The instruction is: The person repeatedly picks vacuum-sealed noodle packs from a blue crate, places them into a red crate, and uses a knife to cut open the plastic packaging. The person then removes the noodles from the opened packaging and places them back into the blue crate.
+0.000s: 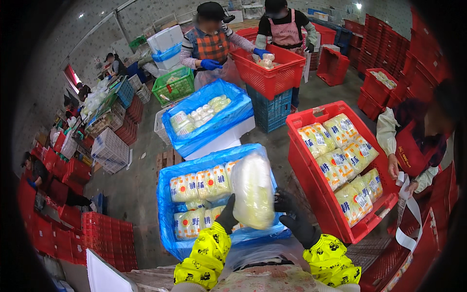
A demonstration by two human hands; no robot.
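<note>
A film-wrapped pack of pale green vegetable (253, 191), blurred by motion, is tilted up over a white box lined with blue plastic film (166, 211). My left hand (228, 215), in a black glove, grips the pack's lower left side. My right hand (295, 215), also black-gloved, is at its right edge with fingers apart; whether it bears on the pack cannot be made out. Printed packs of vegetable (186, 188) lie in rows inside the lined box, partly hidden behind the raised pack.
A red plastic crate (295, 160) of labelled packs stands to the right; beside it a person (412, 146) holds a label strip (405, 215). Beyond is another blue-lined box (208, 137). Two people work at a farther red crate (268, 76). A white foam lid (107, 273) is at lower left.
</note>
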